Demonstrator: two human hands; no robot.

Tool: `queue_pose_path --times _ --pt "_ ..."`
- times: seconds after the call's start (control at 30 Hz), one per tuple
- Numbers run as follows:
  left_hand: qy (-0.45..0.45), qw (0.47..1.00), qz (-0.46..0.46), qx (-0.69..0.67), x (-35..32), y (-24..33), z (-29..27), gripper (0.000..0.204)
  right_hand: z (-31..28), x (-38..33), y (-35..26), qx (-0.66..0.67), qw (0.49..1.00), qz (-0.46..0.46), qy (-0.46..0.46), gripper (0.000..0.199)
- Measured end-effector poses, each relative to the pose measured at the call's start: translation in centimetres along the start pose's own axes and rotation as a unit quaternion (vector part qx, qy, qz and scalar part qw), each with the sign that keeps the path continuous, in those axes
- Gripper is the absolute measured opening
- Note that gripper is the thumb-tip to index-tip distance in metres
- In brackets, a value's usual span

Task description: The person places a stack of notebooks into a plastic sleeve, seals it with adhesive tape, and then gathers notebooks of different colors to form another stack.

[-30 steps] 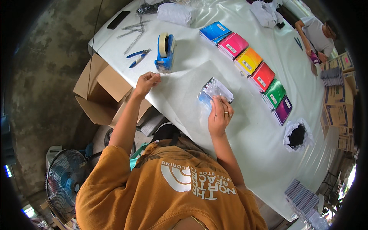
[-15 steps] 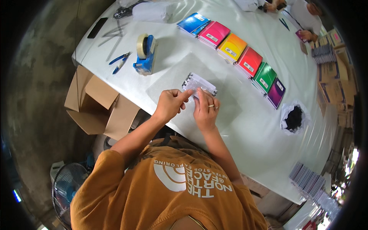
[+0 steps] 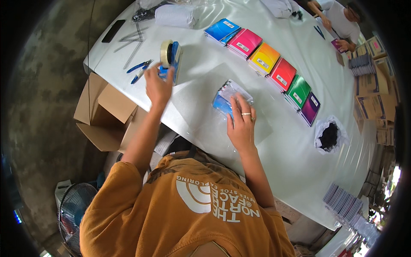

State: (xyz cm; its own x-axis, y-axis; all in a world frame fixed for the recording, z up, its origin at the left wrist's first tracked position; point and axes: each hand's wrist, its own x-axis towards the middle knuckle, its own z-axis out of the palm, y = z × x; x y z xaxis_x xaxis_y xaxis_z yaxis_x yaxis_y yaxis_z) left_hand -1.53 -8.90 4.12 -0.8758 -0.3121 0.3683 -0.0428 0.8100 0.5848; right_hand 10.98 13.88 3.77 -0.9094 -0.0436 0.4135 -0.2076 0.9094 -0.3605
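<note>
One pack (image 3: 221, 103), wrapped, on table (image 3: 287, 171) between near edge and notebook row (image 3: 281, 72). Right hand (image 3: 242, 125): fingers laid on it; cannot tell whether gripping. Left hand (image 3: 159, 85): fingers spread, just beside dispenser (image 3: 177, 64), contact unclear, inside near edge's left stretch; box (image 3: 114, 103) below that edge. Open table between right forearm (image 3: 258, 174) and bag (image 3: 342, 135).
</note>
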Motion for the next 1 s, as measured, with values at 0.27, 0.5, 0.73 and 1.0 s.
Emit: queue_pose_path --times 0.27,0.5,0.73,1.0 --pt "-0.360 0.817 -0.296 -0.339 5.4 -7.3 -0.8 0.040 1.8 0.1 0.9 0.040 0.995 -0.028 0.090 0.031" --pt "-0.194 0.971 -0.114 -0.080 1.1 -12.8 -0.9 0.014 2.0 0.5 1.0 0.065 0.991 -0.018 0.113 0.038" --pt "-0.300 0.797 -0.131 -0.508 -5.2 7.5 -2.9 0.030 1.4 0.4 1.0 0.132 0.983 -0.009 0.127 0.060" --pt "-0.461 0.825 -0.143 -0.295 -10.1 7.5 0.8 0.044 -0.3 0.6 0.7 0.054 0.998 -0.012 0.031 0.056"
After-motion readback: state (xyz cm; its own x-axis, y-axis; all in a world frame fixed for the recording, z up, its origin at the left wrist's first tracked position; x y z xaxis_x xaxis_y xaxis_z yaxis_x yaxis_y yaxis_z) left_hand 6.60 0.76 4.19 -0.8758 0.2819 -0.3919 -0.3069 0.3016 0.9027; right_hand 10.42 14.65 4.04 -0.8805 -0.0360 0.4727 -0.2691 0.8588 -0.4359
